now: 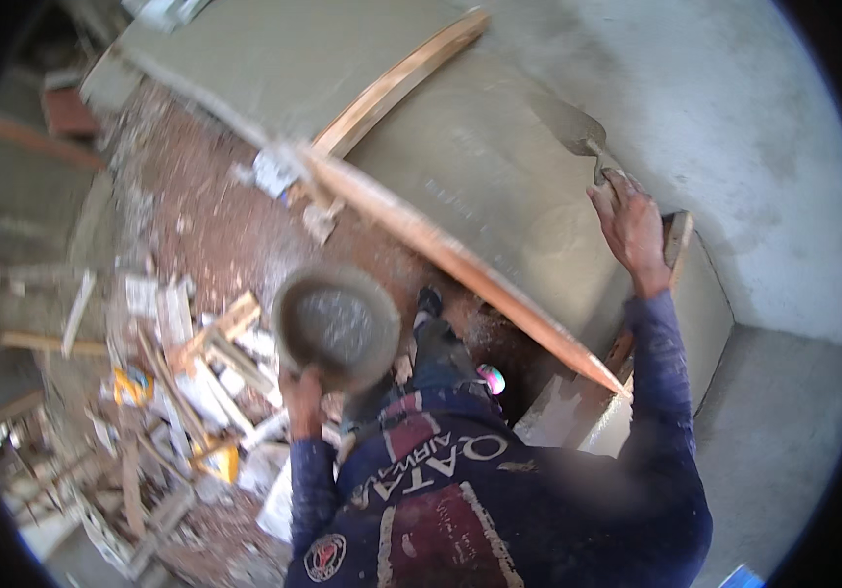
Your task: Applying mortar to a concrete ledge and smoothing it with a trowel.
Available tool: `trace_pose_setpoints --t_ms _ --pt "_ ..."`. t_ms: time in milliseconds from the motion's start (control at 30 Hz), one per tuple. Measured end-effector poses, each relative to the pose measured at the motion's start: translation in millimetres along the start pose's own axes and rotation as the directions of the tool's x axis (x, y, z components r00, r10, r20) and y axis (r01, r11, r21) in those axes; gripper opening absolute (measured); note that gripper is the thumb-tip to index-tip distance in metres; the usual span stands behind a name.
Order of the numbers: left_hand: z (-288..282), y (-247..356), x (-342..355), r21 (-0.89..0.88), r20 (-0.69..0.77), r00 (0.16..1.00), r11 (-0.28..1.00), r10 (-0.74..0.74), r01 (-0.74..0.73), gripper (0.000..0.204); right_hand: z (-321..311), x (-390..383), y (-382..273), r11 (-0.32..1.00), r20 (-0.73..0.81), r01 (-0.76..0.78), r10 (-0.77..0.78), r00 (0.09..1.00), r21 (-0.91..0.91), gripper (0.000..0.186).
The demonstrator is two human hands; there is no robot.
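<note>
My left hand [303,397] grips the near rim of a round grey mortar pan [382,345] and holds it out over the ground. Wet grey mix [335,321] glistens inside the pan. My right arm reaches far forward, and its hand [631,223] is closed round the handle of a pointing trowel [578,131]. The trowel's blade lies at or just over the smooth grey cement surface [499,186]; whether it touches, I cannot tell. A long wooden board [441,243] runs along the near edge of that surface.
A second wooden batten [406,78] lies across the cement. Wood offcuts [230,328], paper and yellow scraps litter the reddish dirt [196,216] at left. A board-edged step [681,245] stands by my right forearm, beside a grey wall [784,196]. My shoe [429,302] is below the long board.
</note>
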State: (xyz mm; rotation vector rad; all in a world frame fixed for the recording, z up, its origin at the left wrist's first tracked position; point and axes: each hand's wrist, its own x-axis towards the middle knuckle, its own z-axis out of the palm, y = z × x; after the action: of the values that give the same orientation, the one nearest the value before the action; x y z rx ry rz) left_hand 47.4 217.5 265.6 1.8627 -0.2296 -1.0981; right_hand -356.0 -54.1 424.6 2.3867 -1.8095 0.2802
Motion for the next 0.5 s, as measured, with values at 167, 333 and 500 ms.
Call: trace_pose_setpoints --t_ms 167,333,500 --pt "-23 19 9 0.319 0.083 0.946 0.891 0.312 -0.322 0.043 -14 -40 -175 0.814 0.348 0.410 -0.556 0.755 0.411 0.026" --pt "-52 45 5 0.366 0.120 0.890 0.813 0.440 -0.452 0.043 90 -63 -297 0.799 0.491 0.593 -0.556 0.671 0.095 0.031" --pt "-73 57 -6 0.398 0.178 0.852 0.756 0.493 -0.521 0.043 137 -72 -314 0.665 0.550 0.542 -0.740 0.387 0.514 0.023"
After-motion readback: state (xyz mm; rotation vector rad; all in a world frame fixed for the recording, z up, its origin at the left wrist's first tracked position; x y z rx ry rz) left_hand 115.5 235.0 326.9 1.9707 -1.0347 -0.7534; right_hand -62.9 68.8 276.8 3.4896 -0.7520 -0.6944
